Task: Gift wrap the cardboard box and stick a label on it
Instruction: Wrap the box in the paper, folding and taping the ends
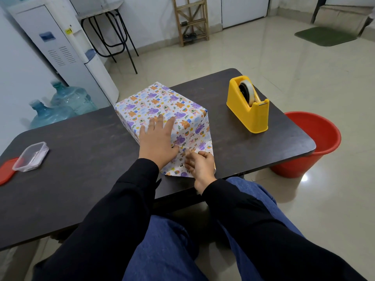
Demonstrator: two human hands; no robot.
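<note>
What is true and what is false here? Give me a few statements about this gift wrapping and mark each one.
1. The left hand rests flat on the wrapped box. True.
2. The tape dispenser is blue. False: it is yellow.
3. The red bucket stands on the table. False: it stands on the floor beside the table.
4. The right hand pinches the paper flap at the box's near end. True.
</note>
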